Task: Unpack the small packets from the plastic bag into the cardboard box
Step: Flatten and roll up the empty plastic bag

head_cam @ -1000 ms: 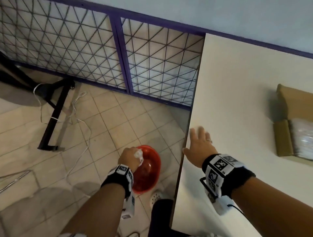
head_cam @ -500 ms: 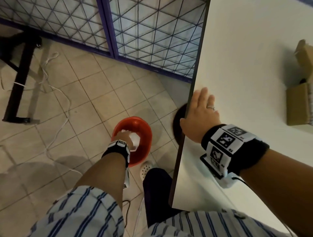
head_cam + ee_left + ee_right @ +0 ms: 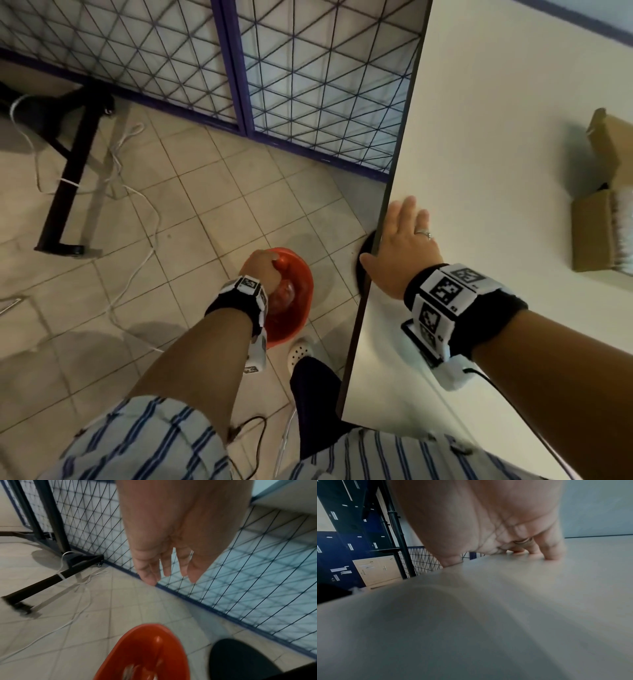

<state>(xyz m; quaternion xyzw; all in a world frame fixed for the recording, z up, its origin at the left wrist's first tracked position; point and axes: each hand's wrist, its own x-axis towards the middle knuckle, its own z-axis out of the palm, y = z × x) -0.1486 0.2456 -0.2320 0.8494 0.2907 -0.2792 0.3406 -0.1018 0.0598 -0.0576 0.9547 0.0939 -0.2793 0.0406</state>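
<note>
My left hand (image 3: 263,270) hangs over a red bin (image 3: 301,274) on the tiled floor left of the table. In the left wrist view its fingers (image 3: 164,566) hang straight and hold nothing, above the bin (image 3: 137,642). A crumpled clear plastic bag (image 3: 285,294) lies inside the bin. My right hand (image 3: 404,240) rests flat on the white table (image 3: 496,137) at its left edge, fingers (image 3: 553,553) spread on the top. The open cardboard box (image 3: 596,233) stands at the right edge of the head view, with whitish packets (image 3: 623,233) showing inside.
A wire mesh fence (image 3: 308,85) runs behind the bin. A black stand leg (image 3: 68,192) and a white cord (image 3: 137,205) lie on the floor to the left. A black round base (image 3: 363,270) sits under the table edge, and my white shoe (image 3: 299,349) is beside the bin.
My left hand went down into the red bin with crumpled plastic and let it go; the hand is now empty. The right hand stayed on the table edge.
</note>
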